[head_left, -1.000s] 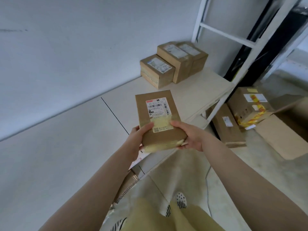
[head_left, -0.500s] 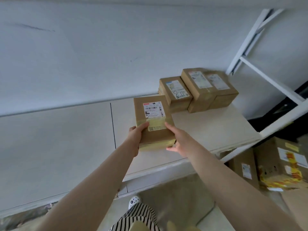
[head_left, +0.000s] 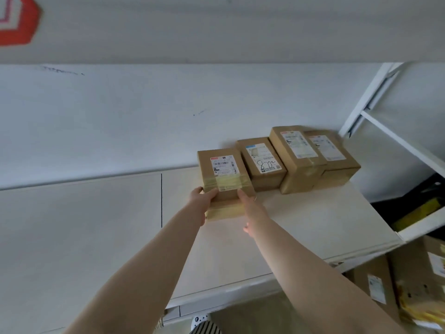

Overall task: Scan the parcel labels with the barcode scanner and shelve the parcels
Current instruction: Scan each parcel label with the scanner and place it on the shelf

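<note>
A brown cardboard parcel (head_left: 225,179) sat on the pale shelf board (head_left: 313,222), toward the far side and just left of a row of three others. Its white barcode label (head_left: 224,165) faced up, with a band of yellowish tape (head_left: 230,183) across the near end. The left hand (head_left: 201,198) gripped the parcel's near left corner, thumb curled over the top edge and fingers down the side. The right hand (head_left: 250,208) lay against the near right edge with the fingers stretched fairly straight; the blur made it hard to say whether they pressed on it or only touched.

To the right, a second parcel (head_left: 262,162) with handwriting on its label stood touching the first. Beyond it, a taller parcel (head_left: 298,157) and a fourth parcel (head_left: 333,157) stood side by side, close to the white wall (head_left: 144,116). White rack uprights (head_left: 368,100) rose at the far right. Below the shelf at the right, more boxes (head_left: 419,283) sat on the floor.
</note>
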`<state>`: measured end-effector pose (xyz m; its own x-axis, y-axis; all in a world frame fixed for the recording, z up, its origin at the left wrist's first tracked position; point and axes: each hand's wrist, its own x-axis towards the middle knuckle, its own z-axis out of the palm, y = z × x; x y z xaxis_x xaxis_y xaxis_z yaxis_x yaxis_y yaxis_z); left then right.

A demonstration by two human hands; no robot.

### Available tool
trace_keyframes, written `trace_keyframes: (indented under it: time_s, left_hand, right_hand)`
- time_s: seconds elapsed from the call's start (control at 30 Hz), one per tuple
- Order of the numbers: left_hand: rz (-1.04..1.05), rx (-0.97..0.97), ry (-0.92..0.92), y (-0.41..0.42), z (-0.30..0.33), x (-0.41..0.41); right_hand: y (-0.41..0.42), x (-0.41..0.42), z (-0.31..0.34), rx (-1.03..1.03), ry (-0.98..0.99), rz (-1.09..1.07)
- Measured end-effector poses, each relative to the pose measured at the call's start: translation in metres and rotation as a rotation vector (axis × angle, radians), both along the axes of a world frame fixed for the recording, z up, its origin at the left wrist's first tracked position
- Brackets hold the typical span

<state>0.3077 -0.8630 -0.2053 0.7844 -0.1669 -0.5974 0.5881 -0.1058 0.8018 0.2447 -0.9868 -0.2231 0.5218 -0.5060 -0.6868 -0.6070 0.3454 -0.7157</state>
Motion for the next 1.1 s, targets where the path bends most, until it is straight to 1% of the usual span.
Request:
trace_keyframes:
  time_s: [0.1, 0.23, 0.37, 0.53, 0.73, 0.97, 1.1]
  left_hand:
    - [0.035, -0.014, -0.035, -0.006, -0.004, 0.012]
    - [0.027, -0.025, -0.002, -0.014, -0.001, 0.024]
    - [0.021, -0.014, -0.014, -0.019, -0.002, 0.032]
    - [0.045, -0.026, 0.008, -0.022, -0.003, 0.042]
    - [0.078, -0.092, 0.028, -0.024, -0.007, 0.044]
    - [0.084, -0.049, -0.009, -0.026, -0.016, 0.046]
    - [0.075, -0.001, -0.067, -0.028, -0.02, 0.045]
  right_hand:
    - [-0.005, 0.011, 0.006, 0.108, 0.015, 0.013]
    - [-0.012, 0.023, 0.016, 0.151, 0.023, 0.063]
    - [-0.019, 0.033, 0.015, 0.17, 0.051, 0.062]
    - [-0.022, 0.044, 0.014, 0.202, 0.031, 0.006]
    - [-0.024, 0.047, 0.015, 0.229, 0.019, -0.028]
    - [-0.022, 0.047, 0.018, 0.247, -0.014, -0.033]
    - [-0.022, 0.047, 0.018, 0.24, -0.019, -0.03]
